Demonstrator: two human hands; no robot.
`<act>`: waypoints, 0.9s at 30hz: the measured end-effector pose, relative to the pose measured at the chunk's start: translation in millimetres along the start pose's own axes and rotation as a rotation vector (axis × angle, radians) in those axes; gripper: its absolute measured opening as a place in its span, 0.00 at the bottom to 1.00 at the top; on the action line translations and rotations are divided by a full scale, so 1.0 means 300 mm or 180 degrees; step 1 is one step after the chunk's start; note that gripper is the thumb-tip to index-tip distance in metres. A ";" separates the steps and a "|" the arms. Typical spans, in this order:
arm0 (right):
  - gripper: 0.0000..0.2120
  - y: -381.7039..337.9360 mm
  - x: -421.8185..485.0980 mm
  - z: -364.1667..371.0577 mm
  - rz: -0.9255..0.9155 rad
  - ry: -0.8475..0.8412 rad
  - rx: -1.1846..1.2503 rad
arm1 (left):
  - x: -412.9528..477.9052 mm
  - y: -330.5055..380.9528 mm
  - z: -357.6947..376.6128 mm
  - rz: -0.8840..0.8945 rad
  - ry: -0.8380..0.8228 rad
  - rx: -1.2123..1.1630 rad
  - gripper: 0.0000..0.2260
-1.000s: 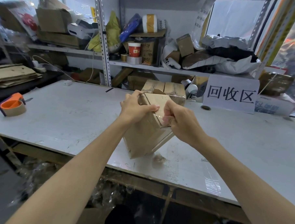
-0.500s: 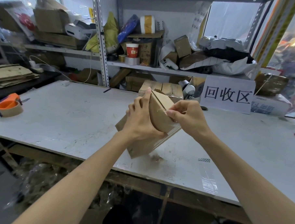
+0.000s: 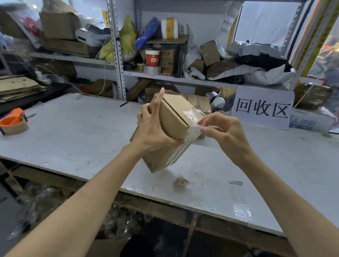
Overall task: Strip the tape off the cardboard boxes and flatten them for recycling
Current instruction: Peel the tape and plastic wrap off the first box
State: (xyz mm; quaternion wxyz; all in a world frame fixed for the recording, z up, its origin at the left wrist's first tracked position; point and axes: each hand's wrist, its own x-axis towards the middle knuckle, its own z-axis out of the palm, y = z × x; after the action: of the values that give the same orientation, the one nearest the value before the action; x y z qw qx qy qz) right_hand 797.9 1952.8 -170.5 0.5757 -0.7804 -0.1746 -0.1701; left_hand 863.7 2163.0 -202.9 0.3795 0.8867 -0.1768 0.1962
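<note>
Far out to the left of my holding hand, an orange tape dispenser [image 3: 12, 124] sits on the white table [image 3: 77, 140]. Behind it lies a stack of flattened cardboard [image 3: 15, 87], which is where this one should end up.

My left hand [image 3: 153, 130] grips the box [image 3: 175, 119], which is off the table and tilted. The thumb wraps under its near edge and the forefinger lies straight up its left side. The face turned toward me is closed, with a dark seam running across it.

Just right of that grip, clear tape [image 3: 193, 127] stands lifted off the box corner. It stretches, crinkled, into my right hand [image 3: 225, 134], where thumb and fingertips are pinched together on the loose end. Further right of the pinch, a white sign [image 3: 262, 110] stands at the back of the table.

I judge the step in hand to be peeling this strip, with flattening not yet begun. To do it well:

- I would pull low and along the seam rather than straight out, so the film comes away in one piece and does not snap or tear the paper skin.
- The left hand should brace hard against that pull, with its thumb clear of the tape's path.
- If the strip narrows to a string, I would pinch again closer to the box.
- The tape seems to run on down the side below my left thumb, so I expect to turn the box as I go.
</note>
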 end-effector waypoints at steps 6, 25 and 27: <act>0.10 0.019 0.002 -0.011 -0.0434 0.1870 -0.0889 | -0.021 -0.055 -0.004 0.0283 0.0107 0.0233 0.50; 0.08 0.028 0.091 0.208 0.0454 0.0344 -0.2142 | 0.004 -0.077 0.043 -0.0697 0.0109 -0.0107 0.34; 0.08 0.018 0.094 0.225 0.0359 0.0306 -0.2377 | 0.007 -0.079 0.040 -0.0757 0.0074 -0.0119 0.33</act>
State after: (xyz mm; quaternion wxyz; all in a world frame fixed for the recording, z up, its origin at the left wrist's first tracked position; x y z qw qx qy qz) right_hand 829.7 2018.2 -180.8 0.2677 -0.9360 -0.0302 -0.2265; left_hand 878.9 2169.1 -223.9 0.4186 0.8919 -0.0695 0.1566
